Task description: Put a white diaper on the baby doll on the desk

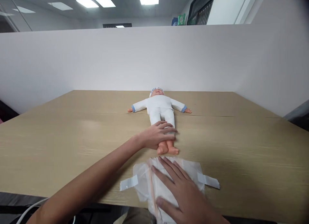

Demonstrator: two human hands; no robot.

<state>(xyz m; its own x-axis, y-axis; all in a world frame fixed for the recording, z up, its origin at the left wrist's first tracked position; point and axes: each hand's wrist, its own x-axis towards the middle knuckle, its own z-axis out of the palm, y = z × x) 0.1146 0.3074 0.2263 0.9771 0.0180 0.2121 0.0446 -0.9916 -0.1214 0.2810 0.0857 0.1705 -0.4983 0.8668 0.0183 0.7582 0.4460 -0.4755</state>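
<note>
A baby doll in a white suit and cap lies on its back on the wooden table, head towards the far wall, arms spread. My left hand is wrapped round the doll's lower legs, just above its bare feet. A white diaper with tape tabs out to both sides lies unfolded at the table's near edge, right below the doll's feet. My right hand rests flat on the diaper, fingers stretched out and pointing at the doll.
A white partition wall runs along the back and right side of the table. A white cable hangs below the near left edge. A seam crosses the tabletop under the doll.
</note>
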